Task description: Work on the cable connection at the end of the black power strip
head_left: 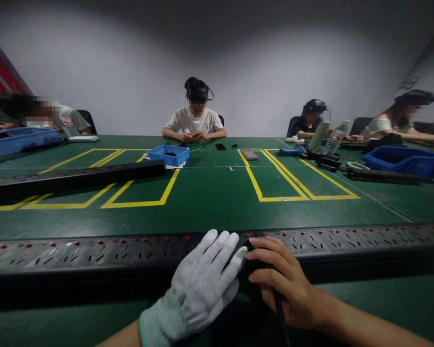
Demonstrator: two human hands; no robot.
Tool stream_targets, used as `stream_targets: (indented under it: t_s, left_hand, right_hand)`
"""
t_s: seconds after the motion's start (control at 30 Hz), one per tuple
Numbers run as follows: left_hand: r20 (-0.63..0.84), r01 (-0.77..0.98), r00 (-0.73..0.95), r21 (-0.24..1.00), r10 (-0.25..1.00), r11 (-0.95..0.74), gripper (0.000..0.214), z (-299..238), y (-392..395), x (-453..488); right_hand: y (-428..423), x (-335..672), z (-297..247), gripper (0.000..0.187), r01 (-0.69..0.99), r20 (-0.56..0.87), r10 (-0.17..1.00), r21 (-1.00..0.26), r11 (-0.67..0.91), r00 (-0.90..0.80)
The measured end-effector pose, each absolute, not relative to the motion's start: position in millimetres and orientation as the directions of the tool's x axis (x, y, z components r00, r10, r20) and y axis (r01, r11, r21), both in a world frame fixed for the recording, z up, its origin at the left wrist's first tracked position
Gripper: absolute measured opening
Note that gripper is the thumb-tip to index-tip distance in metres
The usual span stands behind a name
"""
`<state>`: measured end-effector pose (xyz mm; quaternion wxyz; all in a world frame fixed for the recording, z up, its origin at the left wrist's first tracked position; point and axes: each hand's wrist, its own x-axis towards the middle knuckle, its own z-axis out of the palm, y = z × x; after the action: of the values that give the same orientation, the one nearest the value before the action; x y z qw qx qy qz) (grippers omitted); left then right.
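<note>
A long black power strip (pixel 123 251) with many slotted sockets and small red switches or lights lies across the green table in front of me. My left hand (pixel 206 279), in a grey-white glove with a green cuff, rests on the strip with its fingers stretched out. Bare and curled, my right hand (pixel 289 282) grips a black plug (pixel 249 246) at the strip, just beside the gloved fingertips. A black cable (pixel 280 313) runs down from under the right hand. The fingers hide most of the plug, and I cannot tell whether it is fully seated.
Another dark strip (pixel 144 169) lies at the left, near a small blue bin (pixel 169 155). Larger blue trays (pixel 408 161) stand at both sides. Yellow tape (pixel 285 198) marks rectangles. A bottle (pixel 335 137) stands at right. Several people sit around the table.
</note>
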<state>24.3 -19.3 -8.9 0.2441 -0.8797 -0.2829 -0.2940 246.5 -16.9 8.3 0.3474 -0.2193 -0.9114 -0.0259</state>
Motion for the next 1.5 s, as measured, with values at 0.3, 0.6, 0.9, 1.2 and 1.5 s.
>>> stream_targets:
  t_s: [0.3,0.6,0.9,1.2,1.5]
  left_hand:
    - [0.649,0.651,0.663,-0.251,0.375,-0.716,0.047,-9.9,-19.5,23.9]
    - [0.65,0.644,0.667,-0.259,0.363,-0.72,0.048,-8.5,-19.0,23.9]
    - [0.644,0.645,0.671,-0.262,0.368,-0.718,0.047,-8.5,-20.2,24.0]
    - [0.652,0.641,0.669,-0.263,0.357,-0.721,0.046,-7.3,-19.6,25.2]
    - [0.654,0.645,0.667,-0.265,0.358,-0.716,0.045,-5.4,-20.6,25.5]
  right_hand:
    - [-16.7,248.5,6.3,0.026,0.43,0.636,0.385,-0.091,0.898,-0.669]
    - [-16.2,246.9,6.6,0.027,0.418,0.638,0.377,-0.093,0.904,-0.671]
    - [-16.1,247.2,6.7,0.027,0.41,0.637,0.374,-0.099,0.907,-0.674]
    - [-16.0,248.2,5.1,0.026,0.417,0.642,0.377,-0.097,0.904,-0.668]
    - [-16.2,246.6,7.4,0.027,0.411,0.642,0.378,-0.106,0.905,-0.667]
